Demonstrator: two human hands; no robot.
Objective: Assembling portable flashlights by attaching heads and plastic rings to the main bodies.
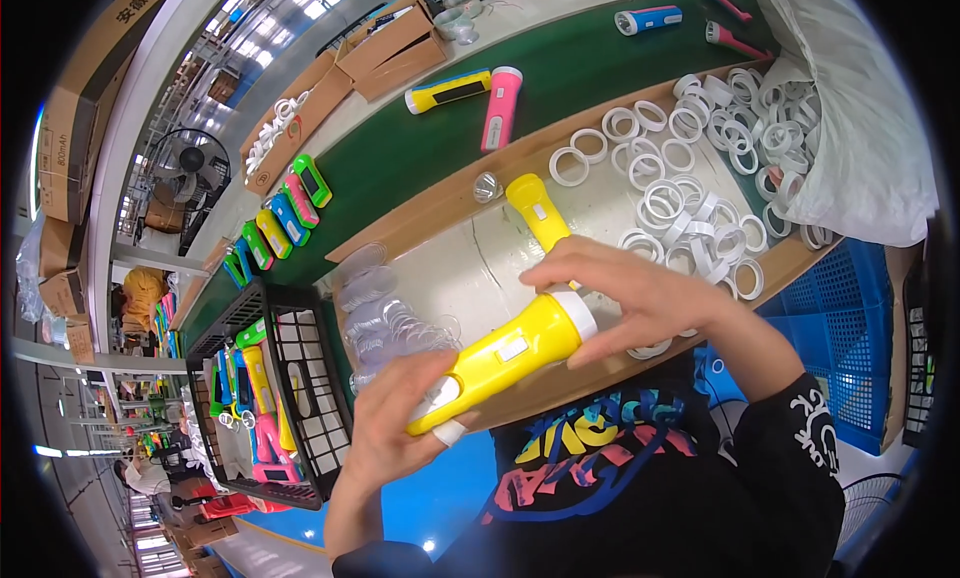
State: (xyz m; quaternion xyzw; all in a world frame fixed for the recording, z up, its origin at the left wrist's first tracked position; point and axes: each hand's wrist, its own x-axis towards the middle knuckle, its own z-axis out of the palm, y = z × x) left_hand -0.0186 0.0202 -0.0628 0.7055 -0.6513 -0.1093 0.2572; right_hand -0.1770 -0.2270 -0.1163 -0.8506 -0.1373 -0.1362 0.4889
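Left hand (388, 420): holds yellow torch (490, 366); may slip if loose.
Right hand (640, 290): round white ring (577, 314), can't tell if pinching; tilting may jam.

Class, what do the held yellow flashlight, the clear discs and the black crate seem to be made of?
Held yellow flashlight: probably hard, glossy plastic; bright highlights. Clear discs: plastic or glass, smooth; see-through, shiny reflections. Black crate: likely molded plastic, fairly matte; uniform open grid.

Right hand (650, 288) (partly) hides a lying yellow flashlight (539, 209).
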